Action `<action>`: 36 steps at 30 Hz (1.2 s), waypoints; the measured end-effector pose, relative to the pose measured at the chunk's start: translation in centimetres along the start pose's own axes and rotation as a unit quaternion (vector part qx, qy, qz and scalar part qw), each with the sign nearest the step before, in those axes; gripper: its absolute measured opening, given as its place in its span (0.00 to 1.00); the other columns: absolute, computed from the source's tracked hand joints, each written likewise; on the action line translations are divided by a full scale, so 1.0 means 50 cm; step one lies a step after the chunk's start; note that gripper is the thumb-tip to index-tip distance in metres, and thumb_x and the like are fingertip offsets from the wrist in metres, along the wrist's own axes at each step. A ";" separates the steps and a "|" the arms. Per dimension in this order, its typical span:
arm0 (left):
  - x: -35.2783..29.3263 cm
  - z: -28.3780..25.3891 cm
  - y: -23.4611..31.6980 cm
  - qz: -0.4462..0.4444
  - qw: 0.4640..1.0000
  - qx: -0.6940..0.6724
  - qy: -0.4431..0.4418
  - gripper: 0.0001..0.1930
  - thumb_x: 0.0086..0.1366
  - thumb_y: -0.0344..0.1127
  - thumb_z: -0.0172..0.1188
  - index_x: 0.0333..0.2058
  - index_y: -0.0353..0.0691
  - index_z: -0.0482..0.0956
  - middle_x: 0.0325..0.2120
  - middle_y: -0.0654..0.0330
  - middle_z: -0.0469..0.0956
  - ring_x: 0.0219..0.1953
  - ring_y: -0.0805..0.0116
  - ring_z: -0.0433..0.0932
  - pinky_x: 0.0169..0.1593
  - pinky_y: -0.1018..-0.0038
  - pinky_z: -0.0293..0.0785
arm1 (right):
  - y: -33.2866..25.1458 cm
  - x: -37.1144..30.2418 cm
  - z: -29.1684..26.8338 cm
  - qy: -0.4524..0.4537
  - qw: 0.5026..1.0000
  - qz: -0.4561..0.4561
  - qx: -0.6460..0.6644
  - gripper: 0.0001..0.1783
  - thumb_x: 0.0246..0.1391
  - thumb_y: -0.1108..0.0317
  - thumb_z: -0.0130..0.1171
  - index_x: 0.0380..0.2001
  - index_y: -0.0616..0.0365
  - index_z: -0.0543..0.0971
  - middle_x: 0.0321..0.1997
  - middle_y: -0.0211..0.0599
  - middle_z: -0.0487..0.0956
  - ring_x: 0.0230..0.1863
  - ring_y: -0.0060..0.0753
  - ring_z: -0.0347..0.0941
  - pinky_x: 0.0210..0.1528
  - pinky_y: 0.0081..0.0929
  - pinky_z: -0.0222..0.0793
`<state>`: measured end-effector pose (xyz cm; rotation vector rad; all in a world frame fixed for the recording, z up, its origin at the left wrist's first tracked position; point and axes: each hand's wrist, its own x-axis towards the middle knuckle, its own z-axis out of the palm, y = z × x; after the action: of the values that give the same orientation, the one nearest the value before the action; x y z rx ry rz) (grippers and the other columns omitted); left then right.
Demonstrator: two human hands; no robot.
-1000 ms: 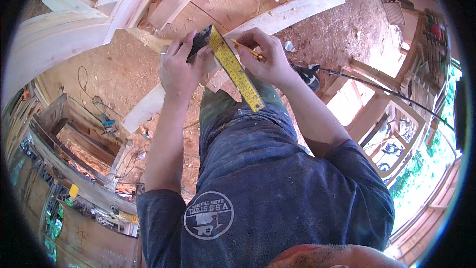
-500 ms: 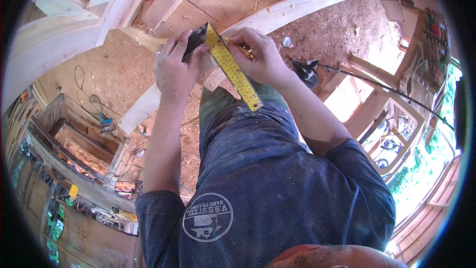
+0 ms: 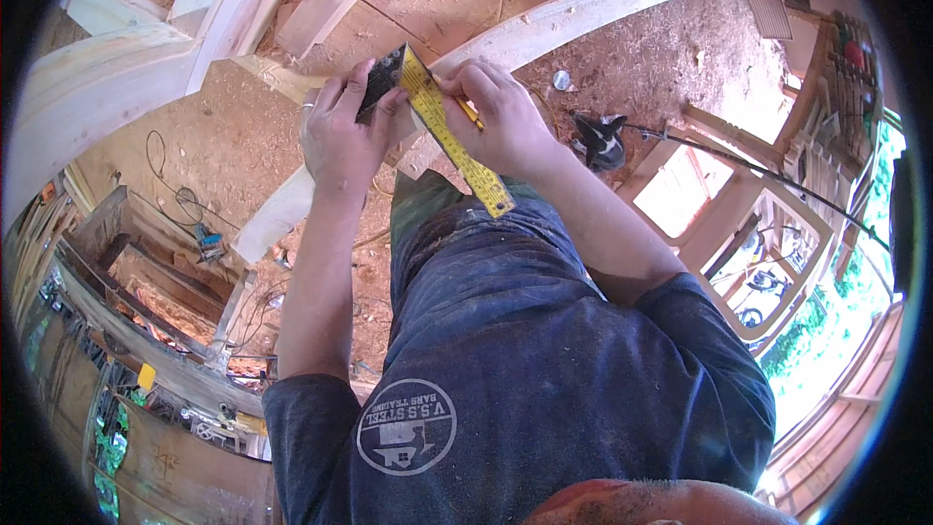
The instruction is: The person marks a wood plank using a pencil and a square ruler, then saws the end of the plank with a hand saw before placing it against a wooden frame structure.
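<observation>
A try square with a yellow graduated blade (image 3: 455, 141) and a dark stock (image 3: 385, 80) lies against a long pale timber (image 3: 593, 16). My left hand (image 3: 342, 131) is closed on the stock, thumb on its near side and fingers around the far side. My right hand (image 3: 501, 115) is closed on a thin yellow pencil (image 3: 472, 114), next to the blade's right edge. The pencil's tip is hidden by the fingers. The blade's free end reaches back toward my waist, over the shirt hem.
Large curved timber pieces (image 3: 117, 78) stand at the far left. A blue power tool (image 3: 209, 241) with a cord lies on the shaving-covered floor at left. To the right are a dark and white object (image 3: 601, 141), a small round lid-like disc (image 3: 562, 81) and a wooden frame (image 3: 768, 267).
My right hand has shifted slightly left along the blade, and the pencil has turned to a steeper slant. The left hand and the square have barely moved.
</observation>
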<state>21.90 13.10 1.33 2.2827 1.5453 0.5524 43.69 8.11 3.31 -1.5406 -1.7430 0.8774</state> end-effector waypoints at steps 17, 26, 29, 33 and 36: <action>0.000 0.001 0.003 0.003 1.000 -0.001 -0.002 0.26 0.62 0.53 0.73 0.53 0.43 0.86 0.39 0.53 0.84 0.40 0.48 0.82 0.44 0.56 0.79 | -0.017 -0.021 -0.018 -0.038 0.998 0.049 -0.011 0.08 0.61 0.70 0.60 0.41 0.62 0.76 0.39 0.49 0.79 0.47 0.59 0.78 0.52 0.50 0.75; 0.001 0.000 0.003 0.008 1.000 0.003 -0.010 0.25 0.62 0.48 0.74 0.53 0.41 0.85 0.41 0.51 0.85 0.40 0.47 0.83 0.44 0.57 0.80 | -0.012 -0.055 -0.045 -0.024 0.999 0.031 -0.004 0.06 0.58 0.71 0.62 0.36 0.61 0.77 0.36 0.48 0.80 0.42 0.56 0.80 0.46 0.46 0.76; 0.001 0.004 0.000 0.013 1.000 0.004 0.006 0.26 0.62 0.54 0.73 0.52 0.42 0.87 0.39 0.54 0.85 0.39 0.49 0.82 0.44 0.56 0.80 | -0.020 -0.039 -0.058 -0.026 0.997 0.069 0.022 0.04 0.57 0.73 0.63 0.33 0.61 0.80 0.31 0.45 0.81 0.35 0.52 0.82 0.39 0.41 0.77; -0.002 0.007 -0.004 0.010 1.000 -0.001 0.007 0.25 0.63 0.54 0.73 0.52 0.43 0.87 0.39 0.54 0.85 0.39 0.49 0.82 0.43 0.56 0.80 | 0.001 0.014 -0.041 -0.001 0.995 0.068 0.074 0.11 0.59 0.71 0.67 0.43 0.63 0.83 0.36 0.45 0.85 0.38 0.40 0.85 0.45 0.34 0.80; -0.002 0.004 0.001 0.009 1.000 0.006 0.007 0.25 0.62 0.53 0.73 0.52 0.43 0.86 0.39 0.53 0.85 0.39 0.48 0.82 0.43 0.56 0.80 | 0.020 0.019 -0.023 -0.008 0.994 0.079 0.079 0.10 0.59 0.72 0.67 0.43 0.63 0.84 0.36 0.44 0.85 0.39 0.39 0.85 0.46 0.32 0.80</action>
<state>22.01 13.00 1.17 2.3086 1.5413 0.5656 45.09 9.23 3.19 -1.5862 -1.5387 1.0828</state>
